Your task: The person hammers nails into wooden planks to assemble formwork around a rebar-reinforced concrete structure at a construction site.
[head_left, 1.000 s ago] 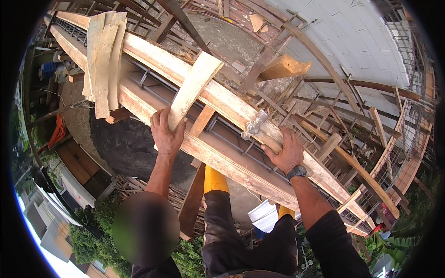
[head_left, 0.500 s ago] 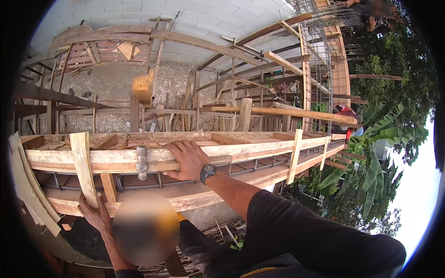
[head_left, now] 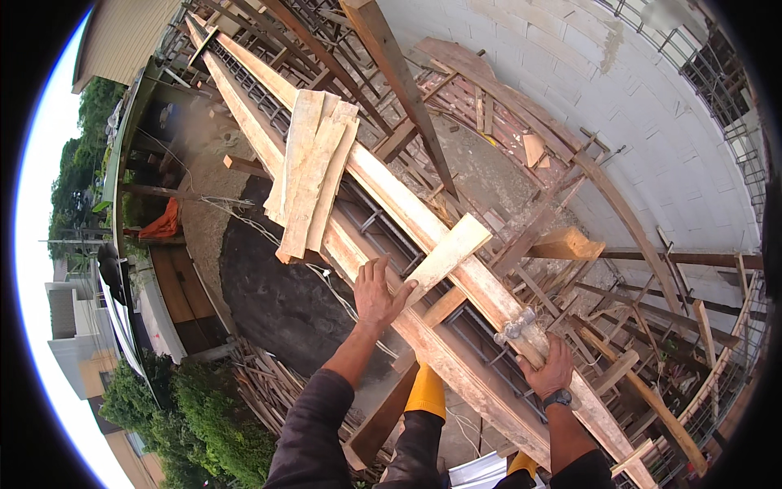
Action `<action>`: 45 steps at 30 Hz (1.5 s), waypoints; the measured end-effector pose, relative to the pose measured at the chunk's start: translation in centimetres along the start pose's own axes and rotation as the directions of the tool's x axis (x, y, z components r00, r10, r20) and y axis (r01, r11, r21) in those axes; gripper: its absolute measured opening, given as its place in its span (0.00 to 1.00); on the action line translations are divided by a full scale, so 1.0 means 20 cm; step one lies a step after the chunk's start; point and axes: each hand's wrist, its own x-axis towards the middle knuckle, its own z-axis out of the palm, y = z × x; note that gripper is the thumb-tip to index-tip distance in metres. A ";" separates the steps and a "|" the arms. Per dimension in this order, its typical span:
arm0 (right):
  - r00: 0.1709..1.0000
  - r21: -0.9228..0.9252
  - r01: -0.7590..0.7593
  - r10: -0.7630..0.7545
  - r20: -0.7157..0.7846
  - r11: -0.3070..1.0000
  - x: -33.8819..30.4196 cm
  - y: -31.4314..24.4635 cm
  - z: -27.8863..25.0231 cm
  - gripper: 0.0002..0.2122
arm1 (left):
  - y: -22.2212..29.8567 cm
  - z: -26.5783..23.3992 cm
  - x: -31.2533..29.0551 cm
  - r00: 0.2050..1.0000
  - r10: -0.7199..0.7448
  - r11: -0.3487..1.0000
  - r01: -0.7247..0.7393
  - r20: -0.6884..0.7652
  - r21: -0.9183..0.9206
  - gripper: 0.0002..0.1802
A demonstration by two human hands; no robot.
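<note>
My left hand [head_left: 378, 295] lies on the near board of a long timber form [head_left: 464, 379], fingers spread, its thumb touching the end of a pale wooden slat [head_left: 450, 254]. That slat bridges the form's two boards. Farther along the form, my right hand [head_left: 547, 368] is closed around the handle of a hammer [head_left: 515, 324], which rests against the far board. Its metal head shows; most of the handle is hidden under the hand. Steel rebar [head_left: 373, 220] runs inside the form between the boards.
Several loose slats [head_left: 314, 167] lie stacked across the form, ahead of my left hand. Timber props [head_left: 399, 90] and a sawn post end [head_left: 566, 244] rise on the right, before a grey block wall [head_left: 521, 73]. Dark ground [head_left: 269, 273] lies far below on the left.
My view has swung left, bringing the stacked slats to the middle. My left hand has shifted to lie flatter at the slat's end. The right hand stays at the hammer.
</note>
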 end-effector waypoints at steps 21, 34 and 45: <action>0.999 -0.136 0.019 -0.015 0.034 0.991 -0.03 0.10 0.04 0.42 | -0.76 -0.17 1.16 0.932 -0.265 0.788 0.358 -0.250 0.502 0.61; 0.991 -0.130 -0.103 0.113 0.072 0.986 0.01 0.01 0.01 0.41 | -1.08 -0.28 1.56 0.927 -0.317 0.776 0.375 -0.201 0.507 0.63; 0.986 -0.186 -0.124 0.141 0.084 0.975 -0.01 0.01 0.01 0.43 | -1.42 -0.37 1.83 0.965 -0.198 0.837 0.258 -0.174 0.483 0.65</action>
